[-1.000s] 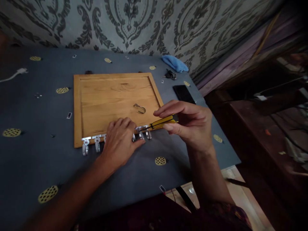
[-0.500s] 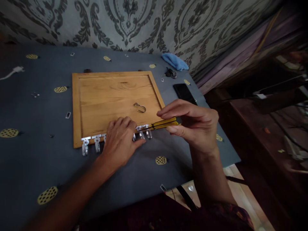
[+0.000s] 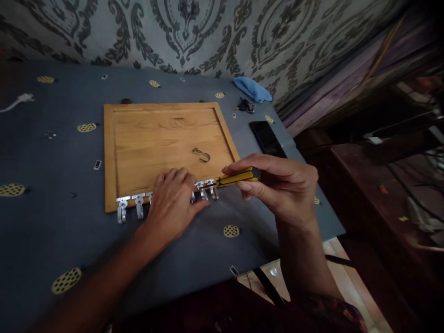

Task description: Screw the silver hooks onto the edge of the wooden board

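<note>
Pinching the yellow-and-black screwdriver [image 3: 239, 177] between thumb and fingers, the right hand [image 3: 282, 185] holds it at the metal hooks [image 3: 139, 205] along the near edge of the wooden board [image 3: 156, 138]. The left hand [image 3: 173, 199] lies over the row (whether gripping, I cannot tell). Those hooks look set in place, fastening perhaps unfinished; one loose hook [image 3: 205, 155] lies atop the board, unattached.

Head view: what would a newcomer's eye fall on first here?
The pale wooden board stands out first, lying mid-picture on the dark blue-grey tabletop, with a loose hook on its right half. Next comes the yellow-handled tool in the right grip, pointing at the row of metal hooks along the board's near edge, where the left grip rests.
</note>
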The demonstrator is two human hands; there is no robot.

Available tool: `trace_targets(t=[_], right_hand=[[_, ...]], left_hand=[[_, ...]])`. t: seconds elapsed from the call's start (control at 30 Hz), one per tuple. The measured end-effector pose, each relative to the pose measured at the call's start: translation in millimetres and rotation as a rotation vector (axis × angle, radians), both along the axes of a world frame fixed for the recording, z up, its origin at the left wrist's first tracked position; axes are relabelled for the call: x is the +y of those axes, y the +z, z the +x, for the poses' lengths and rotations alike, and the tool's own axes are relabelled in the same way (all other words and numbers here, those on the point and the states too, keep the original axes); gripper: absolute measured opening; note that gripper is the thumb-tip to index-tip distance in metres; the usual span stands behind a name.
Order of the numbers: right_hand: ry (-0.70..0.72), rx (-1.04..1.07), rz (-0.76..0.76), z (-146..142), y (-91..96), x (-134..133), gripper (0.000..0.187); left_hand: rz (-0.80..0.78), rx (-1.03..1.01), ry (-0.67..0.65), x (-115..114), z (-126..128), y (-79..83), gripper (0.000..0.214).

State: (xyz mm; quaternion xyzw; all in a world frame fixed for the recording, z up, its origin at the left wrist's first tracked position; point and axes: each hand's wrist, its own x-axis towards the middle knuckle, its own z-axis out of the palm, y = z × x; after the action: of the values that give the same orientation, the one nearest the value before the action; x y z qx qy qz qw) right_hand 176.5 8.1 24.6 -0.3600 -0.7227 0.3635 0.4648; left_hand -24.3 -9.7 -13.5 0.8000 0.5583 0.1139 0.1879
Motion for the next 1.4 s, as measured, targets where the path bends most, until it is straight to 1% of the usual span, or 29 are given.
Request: trace_targets(t=[0.1, 0.2, 0.43, 0.57, 0.73, 0.83, 0.9, 0.97, 1.13, 1.27, 1.4], right_hand=[[-0.078, -0.059, 0.083, -6, -3.7, -2, 0.018], [-0.104, -0.072, 0.114, -9, -5.2, -1, 0.015], [-0.051, -0.081, 0.044, -7, -2.3, 0, 0.018], [-0.131, -0.121, 0.044, -9, -2.5, -3, 0.014], [-0.262, -0.188, 0.15, -19, -5.8, -9, 0.013], [-0.29, -0.216, 0.219, -24, -7.0, -12, 0.007], [-0.304, -0.224, 0.238, -26, -6.5, -14, 0.004], [-0.319, -0.218, 0.22, -27, -5.2, -14, 0.004], [-0.296, -0.108, 0.069, -26, -6.8, -10, 0.011], [-0.342, 0.01, 0.098, -24, -13.3, -9, 0.009], [-0.308, -0.035, 0.069, -24, -12.4, -10, 0.01]], left_hand=[[0.0, -0.008, -0.002, 0, 0, -0.8, 0.036], [0.011, -0.006, -0.004, 0, 0, -2.2, 0.035], [0.053, -0.006, -0.002, -1, -1, -3.6, 0.035], [0.044, -0.011, 0.002, -2, -1, -3.2, 0.035], [0.026, -0.017, 0.002, -2, -1, -1.7, 0.034], [-0.003, -0.009, -0.001, -1, -1, -0.4, 0.034], [-0.005, -0.004, -0.005, -1, -1, -0.3, 0.034], [0.013, -0.003, -0.005, -1, -1, -1.1, 0.034], [0.048, -0.011, 0.005, -1, -1, -3.9, 0.033], [0.055, -0.014, 0.004, -1, -1, -3.4, 0.033], [0.055, -0.021, 0.012, -2, -1, -2.3, 0.033]])
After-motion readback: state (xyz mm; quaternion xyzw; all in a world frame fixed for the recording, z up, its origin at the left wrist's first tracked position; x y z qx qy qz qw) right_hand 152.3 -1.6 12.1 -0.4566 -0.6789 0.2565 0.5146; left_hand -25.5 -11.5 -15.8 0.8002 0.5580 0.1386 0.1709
